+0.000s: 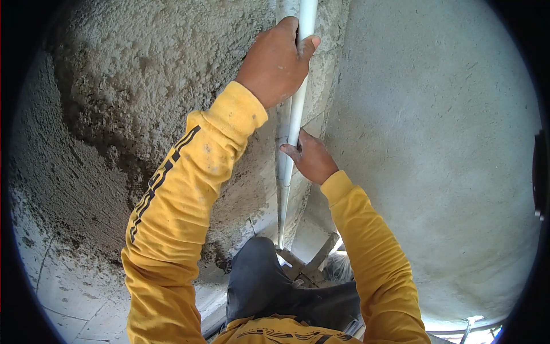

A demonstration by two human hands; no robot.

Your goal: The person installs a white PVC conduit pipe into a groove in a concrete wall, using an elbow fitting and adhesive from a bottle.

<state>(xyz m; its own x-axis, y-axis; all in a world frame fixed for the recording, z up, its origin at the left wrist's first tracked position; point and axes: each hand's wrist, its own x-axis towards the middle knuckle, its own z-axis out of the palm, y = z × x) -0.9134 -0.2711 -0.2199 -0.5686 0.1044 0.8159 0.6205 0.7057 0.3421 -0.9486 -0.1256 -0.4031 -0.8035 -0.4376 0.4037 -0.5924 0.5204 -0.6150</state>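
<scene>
A long white plastic pipe runs upright along the corner between two walls, from the top of the view down past my knee. Higher up, my left hand is closed around it, the thumb lying across the pipe's near side. My right hand grips the same pipe lower down, its thumb pressed over the front; the other fingers are mostly hidden behind. Below that hand the pipe shows a joint-like line and a duller, grey-smeared length.
Rough, partly wet mortar covers the left wall. To the right stands a smooth grey plastered wall. Wooden pieces lie below by my dark trousers. A dark object sits at the far right edge.
</scene>
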